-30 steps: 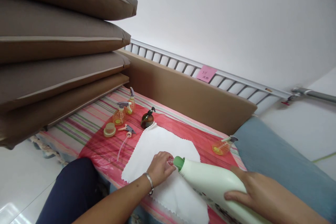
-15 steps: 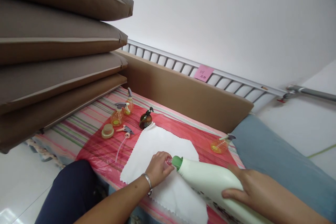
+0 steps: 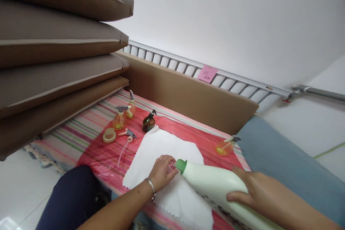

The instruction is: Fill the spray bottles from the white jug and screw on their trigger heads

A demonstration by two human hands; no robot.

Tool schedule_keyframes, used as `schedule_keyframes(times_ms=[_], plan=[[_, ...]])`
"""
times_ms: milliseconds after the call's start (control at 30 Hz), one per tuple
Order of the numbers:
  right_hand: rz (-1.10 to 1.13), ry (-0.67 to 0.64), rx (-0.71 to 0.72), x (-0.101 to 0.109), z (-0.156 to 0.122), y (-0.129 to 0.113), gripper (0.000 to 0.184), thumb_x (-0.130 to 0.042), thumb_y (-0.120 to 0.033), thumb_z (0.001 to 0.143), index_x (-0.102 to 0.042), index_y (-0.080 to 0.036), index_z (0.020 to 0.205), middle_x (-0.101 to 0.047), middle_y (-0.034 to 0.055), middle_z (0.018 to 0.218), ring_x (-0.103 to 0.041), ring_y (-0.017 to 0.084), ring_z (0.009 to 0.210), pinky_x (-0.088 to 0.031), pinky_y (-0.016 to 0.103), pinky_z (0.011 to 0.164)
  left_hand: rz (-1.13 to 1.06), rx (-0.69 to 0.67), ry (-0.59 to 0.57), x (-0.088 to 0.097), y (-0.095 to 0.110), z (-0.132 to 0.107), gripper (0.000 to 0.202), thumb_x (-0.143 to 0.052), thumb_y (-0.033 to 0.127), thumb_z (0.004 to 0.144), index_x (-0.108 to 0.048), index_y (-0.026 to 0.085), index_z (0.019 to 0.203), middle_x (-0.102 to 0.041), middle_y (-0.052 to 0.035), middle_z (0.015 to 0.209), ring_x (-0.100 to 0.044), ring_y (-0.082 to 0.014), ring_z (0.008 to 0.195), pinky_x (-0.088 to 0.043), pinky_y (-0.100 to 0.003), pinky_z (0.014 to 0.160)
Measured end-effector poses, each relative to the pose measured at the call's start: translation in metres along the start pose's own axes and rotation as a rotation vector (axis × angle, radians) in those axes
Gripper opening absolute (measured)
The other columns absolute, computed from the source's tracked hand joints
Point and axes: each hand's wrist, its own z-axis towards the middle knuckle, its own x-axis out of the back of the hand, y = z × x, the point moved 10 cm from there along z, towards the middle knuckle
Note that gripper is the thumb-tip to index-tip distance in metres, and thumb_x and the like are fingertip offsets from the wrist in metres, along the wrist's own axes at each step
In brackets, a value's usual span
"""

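Observation:
My right hand [image 3: 250, 190] is wrapped round a large pale green bottle [image 3: 212, 181], tipped nearly level with its green cap [image 3: 181, 165] pointing left. Its spout meets the mouth of a small clear pinkish bottle [image 3: 171, 165], which my left hand [image 3: 162, 173] grips; most of that small bottle is hidden by my fingers. Whether liquid flows, I cannot tell. Both hands are over a white scalloped cloth [image 3: 159, 147]. Left of the cloth lies a loose spray head [image 3: 130, 135] with its dip tube, beside a round beige lid-like piece [image 3: 109, 135].
Amber spray bottles [image 3: 119, 120] stand at the back left, near a dark pump bottle [image 3: 148, 123]. Another spray bottle [image 3: 224, 147] leans at the right. Red plastic sheeting [image 3: 94, 151] covers the striped cloth [image 3: 78, 129]. Stacked brown cushions [image 3: 61, 54] rise at left; a brown board [image 3: 188, 95] stands behind.
The whole view has shifted very slightly. Both hands keep their hold, with the pale green bottle's spout still against the small bottle's mouth.

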Motion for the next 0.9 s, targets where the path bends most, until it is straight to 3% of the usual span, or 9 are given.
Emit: schedule_keyframes(times_ms=[433,900], plan=[[0.005,-0.069,-0.007,-0.0051,0.0,0.0014,0.026,-0.059,-0.046,0.075,-0.061,-0.021,0.085,-0.07,0.0104,0.079,-0.064,0.033,0.072,-0.041,0.035,0.059,0.001,-0.006,0.001,-0.0003,-0.0007,0.0003,0.02,-0.056,0.03,0.081,-0.056,0.021,0.099,-0.064,-0.0063,0.098,-0.055,-0.0236,0.092,-0.041,-0.038,0.083],[0.002,-0.03,0.02,0.0025,-0.0009,-0.0037,0.025,-0.063,-0.046,0.073,-0.059,-0.023,0.082,-0.07,0.0073,0.077,-0.064,0.031,0.07,-0.039,0.032,0.057,0.003,-0.01,-0.012,-0.0002,0.0003,0.001,0.021,-0.056,0.029,0.081,-0.056,0.02,0.101,-0.063,-0.0073,0.099,-0.054,-0.0242,0.094,-0.041,-0.038,0.084]])
